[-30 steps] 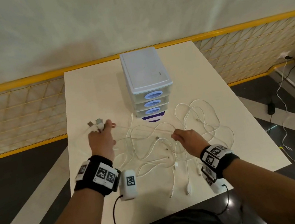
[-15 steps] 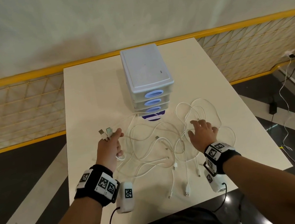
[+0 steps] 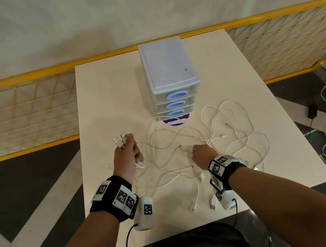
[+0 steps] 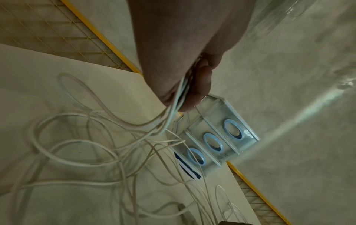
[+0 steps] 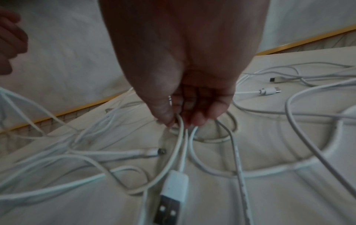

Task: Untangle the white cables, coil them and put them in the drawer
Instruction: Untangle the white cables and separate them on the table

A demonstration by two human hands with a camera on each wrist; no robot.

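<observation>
White bench (image 3: 100, 102) fills the middle of the room, with a yellow fence behind it. Your left hand (image 3: 126, 160) grips a bunch of white cables (image 3: 181, 141), two plugs (image 3: 119, 140) sticking up past your fingers. Your right hand (image 3: 203, 156) pinches more strands nearer you. Far behind stands the drawer box (image 3: 167, 66), all drawers closed.

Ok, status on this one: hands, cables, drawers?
Left hand grips two USB plugs. Right hand pinches cable strands. Cables tangled; drawers shut.

Right hand (image 3: 201, 155) drew back — now pinching cables (image 5: 181, 137).
</observation>
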